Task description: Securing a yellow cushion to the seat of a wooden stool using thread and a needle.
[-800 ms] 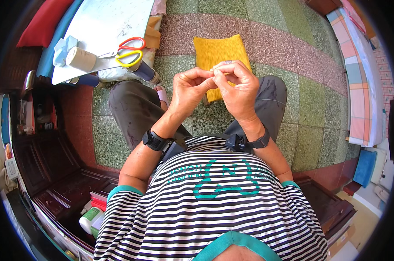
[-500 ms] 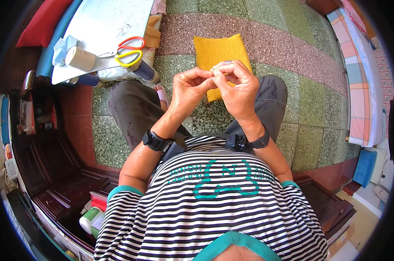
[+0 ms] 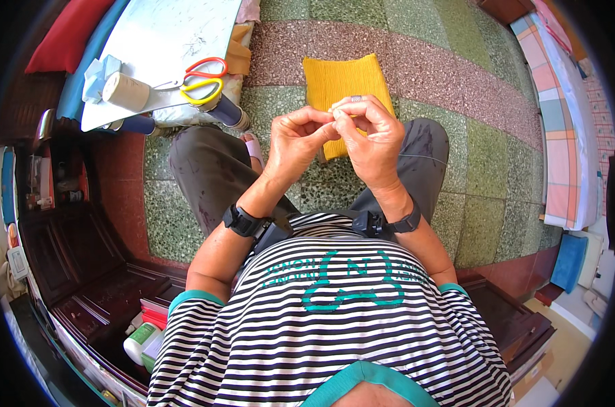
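Observation:
My left hand (image 3: 298, 139) and my right hand (image 3: 368, 136) meet above my lap, each with thumb and forefinger pinched and the fingertips touching. Whatever lies between the fingertips is too small to make out. A thin pale thread (image 3: 423, 157) runs across my right thigh and passes out of sight by my right hand. Beyond and below the hands, a ribbed yellow cloth (image 3: 344, 78) lies between my knees, partly hidden by my fingers. Scissors (image 3: 202, 81) with one red and one yellow handle loop rest at the corner of a white tabletop, beside a cream spool of thread (image 3: 125, 92).
The white tabletop (image 3: 175, 34) stands at the far left, with a light blue item (image 3: 100, 78) near the spool. Dark wooden furniture (image 3: 77, 251) is at the left. A checked cloth (image 3: 565, 129) hangs at the right. Speckled tiles (image 3: 484, 149) cover the floor.
The yellow cloth appears shifted very slightly to the right. Both hands keep nearly the same pinched pose, with only a tiny shift of the fingers.

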